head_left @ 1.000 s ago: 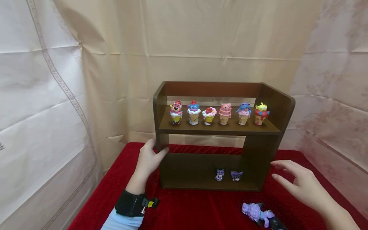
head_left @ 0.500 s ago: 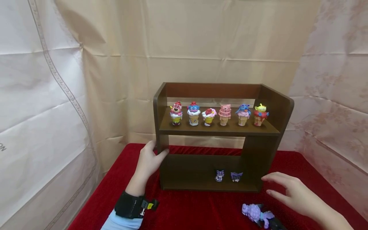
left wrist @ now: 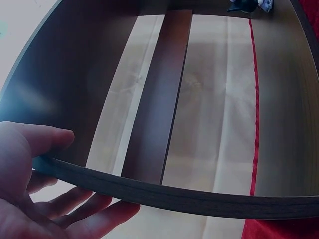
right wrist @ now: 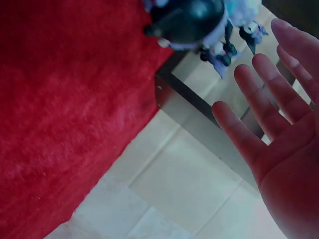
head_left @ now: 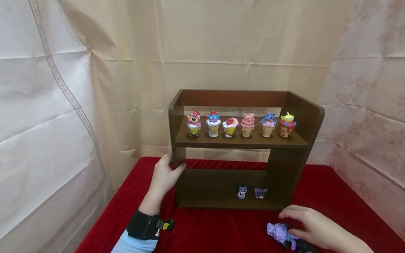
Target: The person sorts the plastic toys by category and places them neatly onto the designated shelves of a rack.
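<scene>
A dark brown two-tier wooden shelf stands on the red cloth. My left hand grips its left side panel; the left wrist view shows the thumb on the inner face and the fingers outside. A purple and black toy figurine lies on the cloth at the shelf's front right. Right over it is my right hand, overlapping its black end in the head view. In the right wrist view those fingers are spread and hold nothing, with the figurine's dark round part beyond them.
Several ice-cream-cone figurines stand in a row on the upper board. On the lower board, towards the right, sit two small purple figurines. Red velvet cloth covers the table, and beige curtains hang behind and at the sides.
My right hand has moved down and to the left, from beside the shelf's right panel to over the lying figurine. The left hand keeps its grip on the shelf.
</scene>
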Demonstrator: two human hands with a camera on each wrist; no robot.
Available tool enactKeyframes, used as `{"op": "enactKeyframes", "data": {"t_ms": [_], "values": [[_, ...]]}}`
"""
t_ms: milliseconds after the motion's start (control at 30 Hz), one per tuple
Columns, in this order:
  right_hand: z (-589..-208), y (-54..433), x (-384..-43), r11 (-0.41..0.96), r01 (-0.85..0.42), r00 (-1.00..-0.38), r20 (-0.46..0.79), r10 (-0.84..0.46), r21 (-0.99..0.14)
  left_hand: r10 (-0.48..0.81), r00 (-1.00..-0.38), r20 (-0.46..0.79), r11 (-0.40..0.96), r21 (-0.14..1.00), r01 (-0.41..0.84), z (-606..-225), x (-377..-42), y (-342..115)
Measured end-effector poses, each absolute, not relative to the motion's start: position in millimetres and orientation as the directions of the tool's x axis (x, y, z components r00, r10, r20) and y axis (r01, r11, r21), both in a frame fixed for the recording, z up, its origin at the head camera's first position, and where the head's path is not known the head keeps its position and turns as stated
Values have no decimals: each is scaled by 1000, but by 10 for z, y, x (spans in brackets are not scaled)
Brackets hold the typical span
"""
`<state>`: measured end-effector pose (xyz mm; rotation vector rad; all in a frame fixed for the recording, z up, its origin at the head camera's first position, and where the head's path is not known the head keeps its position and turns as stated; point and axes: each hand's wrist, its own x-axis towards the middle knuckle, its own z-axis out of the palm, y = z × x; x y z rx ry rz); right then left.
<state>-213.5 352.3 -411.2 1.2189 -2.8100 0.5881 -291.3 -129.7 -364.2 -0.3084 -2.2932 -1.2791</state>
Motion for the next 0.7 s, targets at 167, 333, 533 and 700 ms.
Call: {"op": "enactKeyframes", "data": {"t_ms": [167,333,533,700], "values": [[-4156,3488,-2123,649,-603,-740,22,-672,-463,-42,-856,515,533,736,417,-3635,-2911,-1291],[-4181,3474,-2103,659,-607,-734,-4,-679,-444,-37,-858,512,526,740,419,-3629,-2911,-1285],[-4201,3463,-2079,699,-574,-761,-38,-648,-427,-37,-862,505,525,744,413,-3619,-2909,-1276],[-4237,3443,-2069,742,-513,-797,-79,-598,-432,-40,-866,499,531,745,405,-3626,-2908,-1271]]}}
